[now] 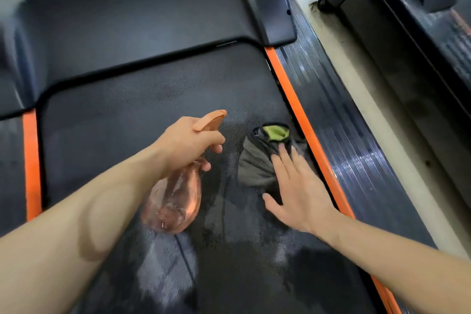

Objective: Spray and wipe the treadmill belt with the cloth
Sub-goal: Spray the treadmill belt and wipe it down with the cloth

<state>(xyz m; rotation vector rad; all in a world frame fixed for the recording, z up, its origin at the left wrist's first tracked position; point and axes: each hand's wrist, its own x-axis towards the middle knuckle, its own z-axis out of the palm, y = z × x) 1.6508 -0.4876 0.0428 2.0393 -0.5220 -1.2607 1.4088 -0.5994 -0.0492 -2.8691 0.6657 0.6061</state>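
Head view: treadmill belt with bottle and cloth

Treadmill belt (pixel 127 122): black, textured, seen from above. Pale wet patches (pixel 163 270) are noted on its near part. It is bordered by an orange strip (pixel 293 99) on the right and another (pixel 31 160) on the left.

Spray bottle (pixel 175 199): translucent pink with an orange spray head (pixel 210 120). It is held above the belt, tilted, with the nozzle pointed away from the person. The neck is gripped by the left hand (pixel 190 143), whose fingers are curled round it.

Cloth (pixel 254 166): dark grey, bunched, with a green patch at its far end. It is laid on the right side of the belt, just beside the right orange strip.

Right hand (pixel 298 191): fingers are held straight and spread, and are laid flat on the cloth's near right edge.

Motor cover (pixel 140 20): dark, found at the far end of the belt.

Side rail (pixel 344 140): ribbed, dark, set outside the right strip. A pale floor (pixel 356 71) is seen beyond it.
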